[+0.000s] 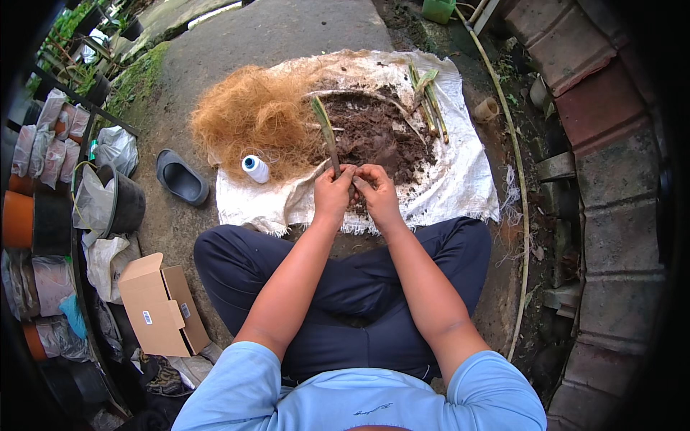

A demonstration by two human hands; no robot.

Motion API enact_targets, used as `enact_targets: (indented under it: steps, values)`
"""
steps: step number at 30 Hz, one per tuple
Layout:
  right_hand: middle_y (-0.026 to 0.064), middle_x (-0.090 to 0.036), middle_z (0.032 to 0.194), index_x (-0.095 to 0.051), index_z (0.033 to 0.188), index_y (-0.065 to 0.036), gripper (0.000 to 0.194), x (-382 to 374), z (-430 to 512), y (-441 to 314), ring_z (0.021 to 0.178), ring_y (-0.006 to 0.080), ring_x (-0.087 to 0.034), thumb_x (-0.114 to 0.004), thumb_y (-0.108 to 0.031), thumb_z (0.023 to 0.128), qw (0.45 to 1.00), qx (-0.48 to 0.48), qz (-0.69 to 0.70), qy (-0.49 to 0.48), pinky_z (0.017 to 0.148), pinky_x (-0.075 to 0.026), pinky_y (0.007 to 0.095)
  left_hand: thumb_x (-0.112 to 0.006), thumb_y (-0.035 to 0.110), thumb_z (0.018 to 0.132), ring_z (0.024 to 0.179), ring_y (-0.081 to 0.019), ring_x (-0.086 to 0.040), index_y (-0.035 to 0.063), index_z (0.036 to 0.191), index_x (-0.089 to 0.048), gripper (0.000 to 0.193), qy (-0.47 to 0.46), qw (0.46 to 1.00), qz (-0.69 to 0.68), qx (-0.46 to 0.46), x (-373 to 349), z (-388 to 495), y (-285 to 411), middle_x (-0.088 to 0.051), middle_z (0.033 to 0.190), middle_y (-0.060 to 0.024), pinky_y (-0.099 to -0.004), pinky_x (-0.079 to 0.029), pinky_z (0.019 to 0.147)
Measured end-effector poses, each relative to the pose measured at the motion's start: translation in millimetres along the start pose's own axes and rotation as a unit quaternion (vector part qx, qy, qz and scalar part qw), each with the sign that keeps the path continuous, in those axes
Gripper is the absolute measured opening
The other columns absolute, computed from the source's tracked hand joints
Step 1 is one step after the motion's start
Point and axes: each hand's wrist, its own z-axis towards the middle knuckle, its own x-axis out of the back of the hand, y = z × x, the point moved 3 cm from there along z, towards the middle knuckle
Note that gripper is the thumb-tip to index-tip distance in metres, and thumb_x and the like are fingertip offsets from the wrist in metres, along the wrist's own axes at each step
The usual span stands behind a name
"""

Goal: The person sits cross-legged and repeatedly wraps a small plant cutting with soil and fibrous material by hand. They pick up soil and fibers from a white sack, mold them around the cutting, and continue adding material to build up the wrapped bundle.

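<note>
My left hand [333, 189] is closed around the lower part of a green leaf cutting [326, 128], which points up and away from me. Close against it, my right hand [377, 191] has its fingers bent at the cutting's base; what lies between those fingers is hidden. Beyond both hands, dark brown soil [372, 134] is heaped on a white woven sack [469, 161]. A large tangle of tan coconut fibre [253, 116] covers the sack's left part, with a white spool of thread [255, 168] at its near edge. Several more leaf cuttings [431, 105] lie at the sack's upper right.
A grey rubber clog [183, 177] lies left of the sack. Further left are a black bucket [126, 199], a cardboard box [156, 307] and stacked pots in plastic. On the right, a long thin pole or hose [520, 188] runs beside roof tiles [614, 221]. A small cup [485, 110] lies near it.
</note>
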Motion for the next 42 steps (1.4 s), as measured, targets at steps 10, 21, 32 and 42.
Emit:
enact_targets:
  steps: [10,21,32,42]
  values:
    - [0.0027,-0.065,0.12,-0.058,0.118,-0.007,0.019,-5,-4,-20,0.096,0.0099,-0.062,-0.062,-0.017,0.102,0.998,-0.055,0.021,-0.013,0.072,-0.052,0.0239,-0.051,0.015,0.101,0.077,-0.0153,-0.067,0.0067,0.121,-0.056,0.022,-0.047,0.996,-0.073,0.024,-5,-2,-3,-0.065,0.099,-0.006,-0.0287,-0.054,0.057]
    - [0.0077,-0.066,0.127,-0.052,0.12,-0.008,0.02,-3,-1,-17,0.106,0.0119,-0.063,-0.059,-0.017,0.104,0.999,-0.04,0.004,-0.016,0.08,-0.056,0.0279,-0.045,0.015,0.101,0.084,-0.0155,-0.066,0.011,0.117,-0.058,0.021,-0.037,0.998,-0.038,0.032,-8,-2,-1,-0.064,0.104,-0.0059,-0.0315,-0.053,0.055]
    - [0.0046,-0.063,0.124,-0.053,0.122,-0.009,0.02,-6,-3,-14,0.109,0.0125,-0.061,-0.058,-0.019,0.106,0.998,-0.046,0.032,-0.025,0.087,-0.052,0.0288,-0.047,0.014,0.099,0.077,-0.0117,-0.063,0.0115,0.114,-0.06,0.02,-0.057,0.998,0.004,0.009,1,5,-9,-0.065,0.1,-0.0039,-0.0265,-0.046,0.05]
    - [0.011,-0.071,0.115,-0.054,0.127,0.001,0.033,13,9,-16,0.103,0.0147,-0.067,-0.067,-0.016,0.102,0.997,-0.03,0.069,0.013,0.091,-0.053,0.03,-0.068,0.025,0.097,0.077,-0.01,-0.064,0.0086,0.109,-0.065,0.02,-0.042,0.996,0.063,0.047,-5,-1,1,-0.068,0.086,-0.001,-0.0291,-0.053,0.062]
